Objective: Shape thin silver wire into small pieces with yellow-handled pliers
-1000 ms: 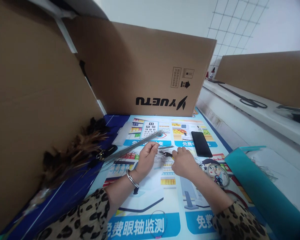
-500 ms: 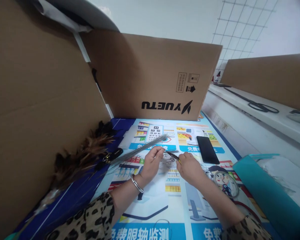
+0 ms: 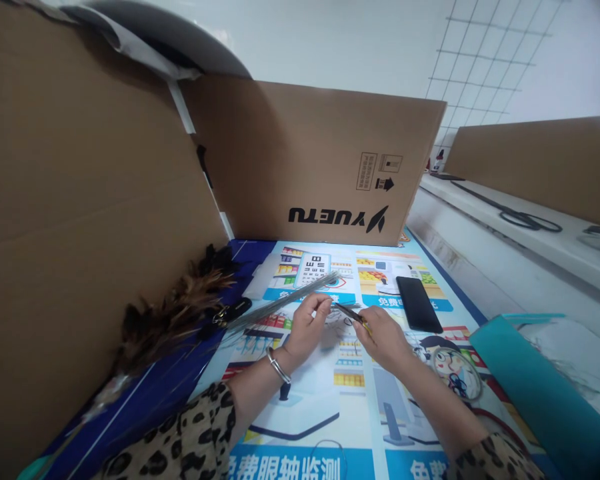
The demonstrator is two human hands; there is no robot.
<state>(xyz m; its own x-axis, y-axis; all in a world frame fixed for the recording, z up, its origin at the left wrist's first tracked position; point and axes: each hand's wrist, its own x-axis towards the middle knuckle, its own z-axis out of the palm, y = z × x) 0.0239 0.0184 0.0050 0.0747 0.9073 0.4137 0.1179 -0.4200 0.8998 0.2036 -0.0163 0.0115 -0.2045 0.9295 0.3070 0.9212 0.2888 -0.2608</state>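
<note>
My left hand (image 3: 307, 327) is closed in a pinch on a thin metal wire just above the printed poster (image 3: 330, 373). My right hand (image 3: 383, 337) is wrapped round small dark pliers (image 3: 349, 313), whose tip points left at the pinched wire. Between the two hands a small tangle of bent wire lies on the poster. A bundle of straight metal wires (image 3: 280, 300) lies just behind my left hand, running up to the right.
Brown feathers (image 3: 175, 313) are heaped at the left by a cardboard wall (image 3: 80, 220). A YUETU cardboard box (image 3: 320, 167) stands behind. A black phone (image 3: 419, 303) lies right of my hands. A teal bag (image 3: 540, 387) sits at the right.
The view has tilted and shifted slightly, so everything sits a little lower and to the right. Both hands stay together on the wire; the pliers' tip has risen a little.
</note>
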